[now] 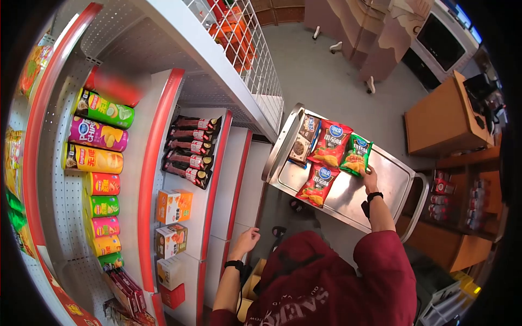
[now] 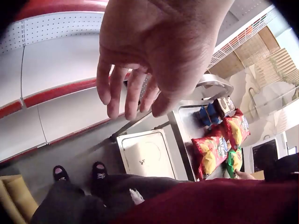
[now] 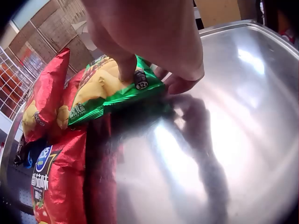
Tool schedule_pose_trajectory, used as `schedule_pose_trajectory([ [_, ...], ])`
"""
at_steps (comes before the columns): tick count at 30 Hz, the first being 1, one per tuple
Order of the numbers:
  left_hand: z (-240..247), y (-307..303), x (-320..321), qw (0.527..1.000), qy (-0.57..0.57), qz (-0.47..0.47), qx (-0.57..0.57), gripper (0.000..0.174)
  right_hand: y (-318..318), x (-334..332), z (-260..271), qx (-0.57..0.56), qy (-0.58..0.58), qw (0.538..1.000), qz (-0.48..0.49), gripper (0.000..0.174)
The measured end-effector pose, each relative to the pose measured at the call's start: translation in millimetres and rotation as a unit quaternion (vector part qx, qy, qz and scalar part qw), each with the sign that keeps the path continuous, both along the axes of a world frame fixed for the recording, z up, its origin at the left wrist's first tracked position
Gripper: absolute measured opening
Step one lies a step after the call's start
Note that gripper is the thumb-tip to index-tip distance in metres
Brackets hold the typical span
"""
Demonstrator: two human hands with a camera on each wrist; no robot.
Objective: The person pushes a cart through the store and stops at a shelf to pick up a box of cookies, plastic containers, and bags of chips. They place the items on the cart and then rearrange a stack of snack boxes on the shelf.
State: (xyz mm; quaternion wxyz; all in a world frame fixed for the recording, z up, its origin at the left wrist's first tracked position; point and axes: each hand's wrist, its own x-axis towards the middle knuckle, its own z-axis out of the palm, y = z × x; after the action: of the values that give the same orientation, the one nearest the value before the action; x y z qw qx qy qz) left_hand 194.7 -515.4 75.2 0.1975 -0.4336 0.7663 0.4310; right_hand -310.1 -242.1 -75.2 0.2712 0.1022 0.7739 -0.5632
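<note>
My right hand (image 1: pixel 371 180) pinches the near edge of a green chip bag (image 1: pixel 356 156) on a metal cart top (image 1: pixel 392 176). In the right wrist view its thumb presses on the bag's front while the fingers curl round the edge. Two red chip bags lie beside it, one red bag (image 1: pixel 330 142) against the green one and another red bag (image 1: pixel 317 186) closer to me. Left of these is a cookie package (image 1: pixel 300 148) with blue packaging by it. My left hand (image 2: pixel 149 51) hangs with loosely bent fingers, holding nothing, near the shelf fronts.
Shelves on the left carry chip canisters (image 1: pixel 98 133), dark packaged snacks (image 1: pixel 190 146) and small boxes (image 1: pixel 174 206). A white wire grid (image 1: pixel 261 70) rises behind the cart. The cart's handle (image 1: pixel 418 209) sticks out at right. A wooden cabinet (image 1: pixel 443 117) stands farther right.
</note>
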Motion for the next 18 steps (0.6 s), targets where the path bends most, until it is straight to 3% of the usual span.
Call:
schedule_pose_trajectory([
  [6, 5, 5, 0, 1.0, 0.002, 0.014, -0.005, 0.036, 7, -5, 3, 0.057, 0.011, 0.997, 0.055, 0.063],
  [8, 3, 4, 6, 1.0, 0.009, 0.024, -0.009, 0.036, 5, -8, 2, 0.122, 0.007, 0.99, 0.068, 0.065],
  [12, -18, 10, 26, 0.998, 0.027, 0.048, 0.01, 0.037, 9, -23, -40, 0.216, 0.067, 0.963, 0.145, 0.067],
  [18, -16, 16, 56, 0.998, -0.011, 0.054, 0.018, 0.038, -8, -19, -24, 0.291, 0.147, 0.937, 0.124, 0.062],
])
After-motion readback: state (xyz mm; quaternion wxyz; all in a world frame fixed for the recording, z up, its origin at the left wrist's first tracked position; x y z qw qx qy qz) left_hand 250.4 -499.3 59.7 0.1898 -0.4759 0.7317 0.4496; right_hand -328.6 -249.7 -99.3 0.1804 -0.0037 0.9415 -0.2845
